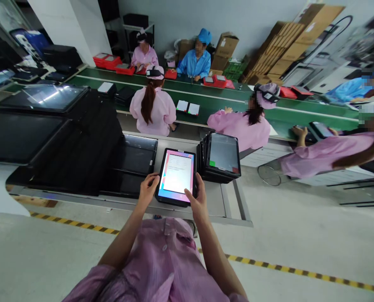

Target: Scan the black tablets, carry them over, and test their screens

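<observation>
A tablet (176,176) with a lit screen is in front of me at the bench's near side, showing a white window over a pink and blue background. My right hand (198,198) grips its right edge, with the thumb over the lower right of the screen. At the left edge, my left hand (148,189) has its fingers curled and pressed against the tablet's side. Just right of the tablet stands a stack of dark tablets (223,153), the top one bearing a green patch. More black tablets (136,154) lie to the left.
Large dark panels (23,136) are piled on the left. Beyond the bench (216,197) runs a green conveyor table (111,84), where several people in pink or blue work. Red trays (108,61) sit along it. Cardboard boxes (278,46) lean at the back. Striped tape (268,266) marks the floor.
</observation>
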A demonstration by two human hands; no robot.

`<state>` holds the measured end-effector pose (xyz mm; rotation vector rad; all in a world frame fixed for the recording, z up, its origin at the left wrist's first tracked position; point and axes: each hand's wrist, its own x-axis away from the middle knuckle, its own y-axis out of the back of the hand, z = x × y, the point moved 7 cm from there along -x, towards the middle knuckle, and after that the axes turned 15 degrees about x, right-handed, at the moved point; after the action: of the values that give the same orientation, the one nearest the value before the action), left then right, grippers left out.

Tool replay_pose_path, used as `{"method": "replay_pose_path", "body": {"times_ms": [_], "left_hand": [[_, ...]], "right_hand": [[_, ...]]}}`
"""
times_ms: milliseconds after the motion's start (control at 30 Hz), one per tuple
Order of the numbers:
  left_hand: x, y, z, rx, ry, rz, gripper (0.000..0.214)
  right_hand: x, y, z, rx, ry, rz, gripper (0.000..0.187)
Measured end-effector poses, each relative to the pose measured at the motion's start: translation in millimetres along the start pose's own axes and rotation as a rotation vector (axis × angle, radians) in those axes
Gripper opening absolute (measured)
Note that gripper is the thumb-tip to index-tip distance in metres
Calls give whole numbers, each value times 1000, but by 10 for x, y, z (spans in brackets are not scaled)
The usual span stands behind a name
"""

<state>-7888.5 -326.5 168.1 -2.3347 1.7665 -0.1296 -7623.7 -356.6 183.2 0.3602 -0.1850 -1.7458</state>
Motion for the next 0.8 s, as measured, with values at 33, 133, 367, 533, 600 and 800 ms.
{"method": "replay_pose_path", "body": {"times_ms": [33, 133, 367, 533, 600, 800], "left_hand": [[-6, 1, 2, 4, 2, 1, 49], [-35, -3, 0, 34, 6, -2, 45], [-151, -125, -51, 133, 38, -3, 37], [-261, -180, -57, 111, 86, -27, 32], [-287, -176, -52, 84, 92, -34, 29], [-278, -180, -59, 5, 81, -2, 34]], "right_hand": [[-4, 3, -10, 0, 6, -5, 91], [-29, 29, -37, -13, 15, -13, 90], [-4, 141, 397, 298, 266, -113, 58], [107, -71, 802, 576, 637, 13, 38], [117, -113, 834, 626, 720, 50, 36], [55, 69, 794, 650, 703, -113, 26]]}}
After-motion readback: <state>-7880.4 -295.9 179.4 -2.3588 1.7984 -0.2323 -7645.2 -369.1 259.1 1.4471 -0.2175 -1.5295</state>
